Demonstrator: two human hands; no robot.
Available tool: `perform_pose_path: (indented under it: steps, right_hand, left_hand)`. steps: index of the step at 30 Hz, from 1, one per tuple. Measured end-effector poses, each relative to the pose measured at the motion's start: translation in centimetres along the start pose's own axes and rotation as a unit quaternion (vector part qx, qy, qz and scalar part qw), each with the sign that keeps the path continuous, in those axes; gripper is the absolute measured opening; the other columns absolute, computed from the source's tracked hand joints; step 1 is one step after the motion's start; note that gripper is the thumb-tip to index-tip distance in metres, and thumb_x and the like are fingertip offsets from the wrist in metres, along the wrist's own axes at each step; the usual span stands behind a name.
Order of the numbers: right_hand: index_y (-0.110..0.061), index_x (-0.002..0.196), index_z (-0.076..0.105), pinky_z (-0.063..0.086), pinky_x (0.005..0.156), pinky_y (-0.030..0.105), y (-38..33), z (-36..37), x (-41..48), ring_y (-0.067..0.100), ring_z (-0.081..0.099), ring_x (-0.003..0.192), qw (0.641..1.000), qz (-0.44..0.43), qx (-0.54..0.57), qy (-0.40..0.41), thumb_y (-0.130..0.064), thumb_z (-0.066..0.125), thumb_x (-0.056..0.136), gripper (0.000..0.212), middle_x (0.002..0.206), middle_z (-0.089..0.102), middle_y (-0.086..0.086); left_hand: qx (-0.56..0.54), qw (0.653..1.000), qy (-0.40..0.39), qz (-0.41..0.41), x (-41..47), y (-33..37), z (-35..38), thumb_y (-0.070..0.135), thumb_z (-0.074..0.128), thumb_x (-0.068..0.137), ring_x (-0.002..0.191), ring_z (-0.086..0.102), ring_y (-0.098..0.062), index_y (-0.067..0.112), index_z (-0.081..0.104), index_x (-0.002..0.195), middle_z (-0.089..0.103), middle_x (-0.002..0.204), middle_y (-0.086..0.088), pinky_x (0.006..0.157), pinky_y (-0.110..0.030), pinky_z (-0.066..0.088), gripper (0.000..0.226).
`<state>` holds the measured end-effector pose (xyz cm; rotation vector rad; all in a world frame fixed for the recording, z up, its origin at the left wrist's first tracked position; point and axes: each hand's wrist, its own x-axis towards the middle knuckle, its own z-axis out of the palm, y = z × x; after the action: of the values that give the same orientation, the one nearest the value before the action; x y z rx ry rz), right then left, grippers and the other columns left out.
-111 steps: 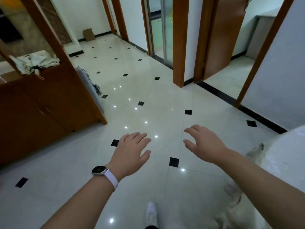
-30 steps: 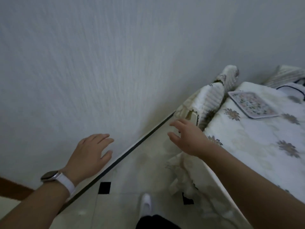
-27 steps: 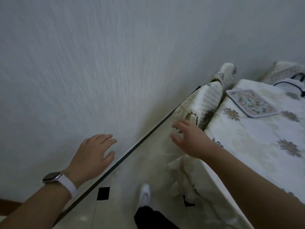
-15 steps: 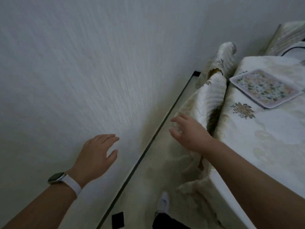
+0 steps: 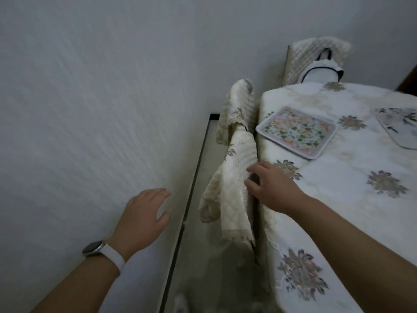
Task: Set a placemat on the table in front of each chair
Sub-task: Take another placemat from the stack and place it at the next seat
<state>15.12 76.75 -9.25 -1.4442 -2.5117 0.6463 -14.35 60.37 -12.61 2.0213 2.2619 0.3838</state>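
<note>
A table [image 5: 352, 199] under a white flowered cloth fills the right side. One floral placemat [image 5: 296, 131] lies near its far left corner, and a second placemat [image 5: 399, 126] shows partly at the right edge. Two chairs with cream quilted covers stand against the table's left side: the nearer chair [image 5: 234, 177] and the farther chair [image 5: 239, 107]. My right hand [image 5: 270, 186] hovers with spread fingers at the nearer chair's back; touching cannot be told. My left hand [image 5: 144, 218], a watch on its wrist, is open near the wall and holds nothing.
A white wall [image 5: 90, 109] runs close along the left, leaving a narrow strip of floor [image 5: 203, 267] beside the chairs. A third covered chair [image 5: 316, 57] stands at the table's far end with a white bag [image 5: 320, 73] in front of it.
I have come from the open tiled room to the table's left side by the wall. My right hand has reached forward to the nearer chair's back; a second placemat has come into view.
</note>
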Motion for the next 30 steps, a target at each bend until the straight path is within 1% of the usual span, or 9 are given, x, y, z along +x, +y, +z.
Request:
perform_pose_path:
  steps: [2, 6, 10, 13, 17, 21, 26, 30]
  right_hand:
    - [-0.022, 0.134, 0.054, 0.044, 0.097, 0.035, 1.5, -0.5, 0.5, 0.018, 0.051, 0.117, 1.000, 0.029, 0.004, 0.008, -0.045, 0.052, 0.095, 0.045, 0.136, 0.052, -0.003]
    - [-0.022, 0.129, 0.058, 0.045, 0.097, 0.039, 3.6, -1.4, 2.2, 0.022, 0.052, 0.116, 0.997, 0.075, 0.010, 0.030, -0.043, 0.054, 0.095, 0.041, 0.130, 0.056, 0.001]
    - [-0.024, 0.130, 0.056, 0.046, 0.096, 0.042, 5.1, -2.0, 5.3, 0.023, 0.053, 0.116, 0.990, 0.128, 0.023, 0.059, -0.045, 0.053, 0.094, 0.042, 0.133, 0.054, 0.000]
    - [-0.024, 0.133, 0.054, 0.046, 0.097, 0.041, 6.4, -1.7, 8.0, 0.020, 0.051, 0.120, 0.980, 0.182, 0.031, 0.081, -0.046, 0.052, 0.095, 0.044, 0.136, 0.052, -0.003]
    - [-0.024, 0.134, 0.054, 0.045, 0.097, 0.042, 8.0, -0.2, 11.4, 0.021, 0.050, 0.121, 0.962, 0.260, 0.038, 0.070, -0.047, 0.050, 0.095, 0.045, 0.134, 0.052, -0.003]
    - [-0.024, 0.134, 0.054, 0.045, 0.098, 0.040, 9.0, 0.4, 14.9, 0.022, 0.050, 0.122, 0.942, 0.327, 0.034, 0.064, -0.046, 0.050, 0.095, 0.045, 0.135, 0.052, -0.002]
    - [-0.024, 0.132, 0.055, 0.046, 0.096, 0.041, 9.1, 1.2, 16.6, 0.023, 0.053, 0.118, 0.917, 0.392, 0.032, 0.066, -0.045, 0.049, 0.095, 0.043, 0.134, 0.054, -0.001]
    - [-0.024, 0.133, 0.055, 0.047, 0.096, 0.042, 9.3, 1.1, 16.2, 0.024, 0.054, 0.117, 0.898, 0.432, 0.031, 0.077, -0.044, 0.050, 0.095, 0.043, 0.134, 0.054, -0.001]
  left_hand:
    - [0.003, 0.999, -0.008, 0.030, 3.4, 0.5, 0.3, 0.047, 0.042, 0.085, 0.117, 0.057, -0.024, 0.016, 0.061, 0.127, 0.063, 0.128, -0.004, 0.097, -0.045, 0.043, 0.056]
    - [0.005, 0.995, -0.013, 0.101, 10.6, 0.9, 0.2, 0.045, 0.043, 0.085, 0.114, 0.059, -0.026, 0.015, 0.062, 0.126, 0.065, 0.126, -0.005, 0.095, -0.043, 0.043, 0.055]
    - [0.002, 0.987, -0.004, 0.163, 18.9, 0.9, -0.2, 0.044, 0.045, 0.084, 0.109, 0.061, -0.028, 0.013, 0.064, 0.123, 0.067, 0.121, -0.008, 0.092, -0.043, 0.046, 0.054]
    - [-0.003, 0.978, -0.040, 0.203, 25.2, 0.9, 1.1, 0.045, 0.044, 0.084, 0.111, 0.060, -0.029, 0.013, 0.063, 0.125, 0.065, 0.124, -0.007, 0.094, -0.046, 0.047, 0.055]
    - [-0.038, 0.962, -0.068, 0.264, 32.8, 2.0, 3.5, 0.044, 0.045, 0.083, 0.112, 0.059, -0.028, 0.013, 0.063, 0.124, 0.065, 0.125, -0.007, 0.094, -0.047, 0.046, 0.054]
    - [-0.093, 0.938, -0.100, 0.319, 39.4, 3.4, 5.6, 0.043, 0.046, 0.085, 0.118, 0.054, -0.025, 0.017, 0.061, 0.125, 0.061, 0.129, -0.003, 0.098, -0.048, 0.045, 0.051]
    - [-0.095, 0.909, -0.122, 0.386, 45.5, 5.1, 7.5, 0.039, 0.050, 0.084, 0.121, 0.054, -0.024, 0.019, 0.061, 0.125, 0.060, 0.131, -0.002, 0.100, -0.049, 0.044, 0.047]
    - [-0.081, 0.891, -0.147, 0.423, 48.0, 6.3, 8.8, 0.040, 0.048, 0.084, 0.120, 0.054, -0.023, 0.019, 0.062, 0.123, 0.061, 0.129, -0.001, 0.101, -0.046, 0.044, 0.047]
